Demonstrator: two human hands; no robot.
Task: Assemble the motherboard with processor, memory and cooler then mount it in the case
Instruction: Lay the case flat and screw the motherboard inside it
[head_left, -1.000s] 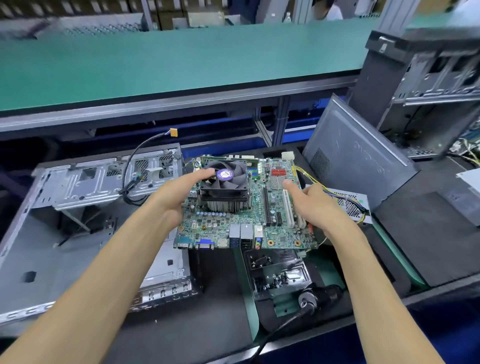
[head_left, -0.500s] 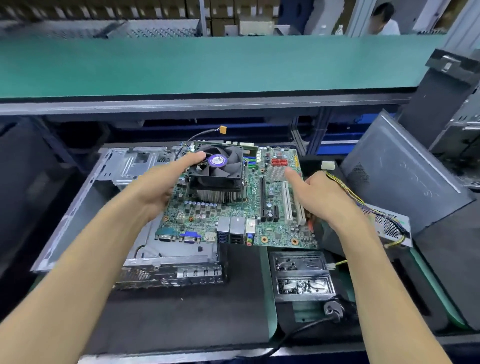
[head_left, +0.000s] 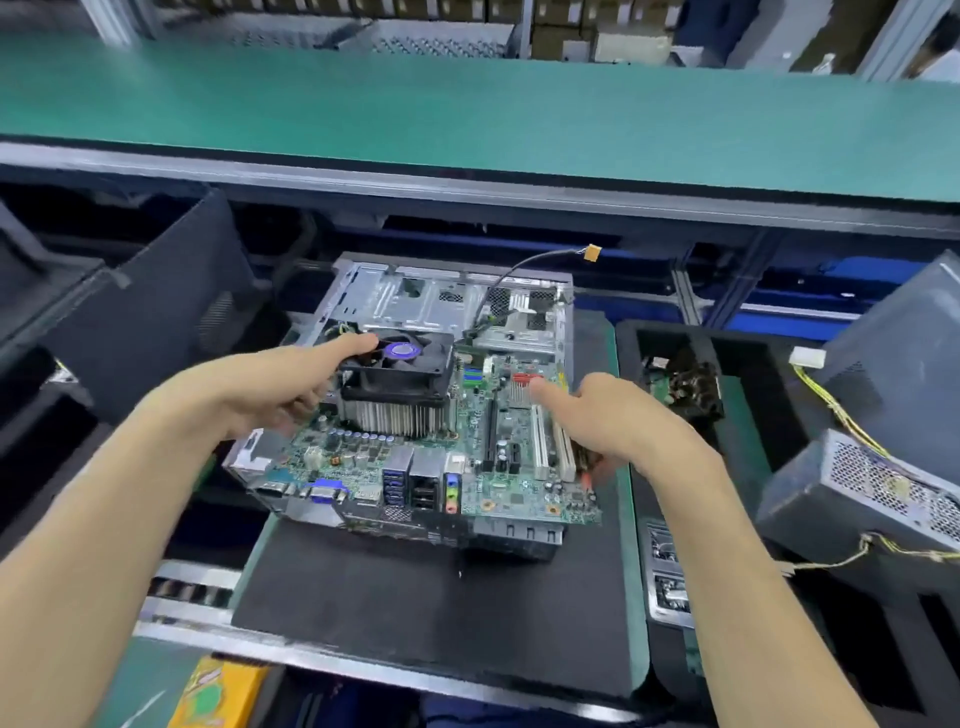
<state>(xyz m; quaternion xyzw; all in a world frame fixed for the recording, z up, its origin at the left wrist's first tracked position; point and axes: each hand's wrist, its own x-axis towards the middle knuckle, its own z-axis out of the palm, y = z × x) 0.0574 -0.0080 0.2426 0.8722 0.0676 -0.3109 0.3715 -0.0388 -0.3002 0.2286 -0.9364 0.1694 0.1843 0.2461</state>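
Note:
I hold a green motherboard with both hands, over the open silver case that lies flat on a black mat. A black fan cooler with a finned heatsink sits on the board's left half. My left hand grips the board's left edge, with its thumb lying along the cooler's top. My right hand grips the right edge beside the white slots, its thumb over the board. The board's rear ports face me, above the case's near wall.
A grey power supply with yellow wires lies at right, next to a leaning grey side panel. A black tray holds parts right of the case. A cable with an orange plug rises from the case. A green conveyor runs behind.
Both hands have carried the motherboard leftward from beside the case to over it. The view has swung left with it.

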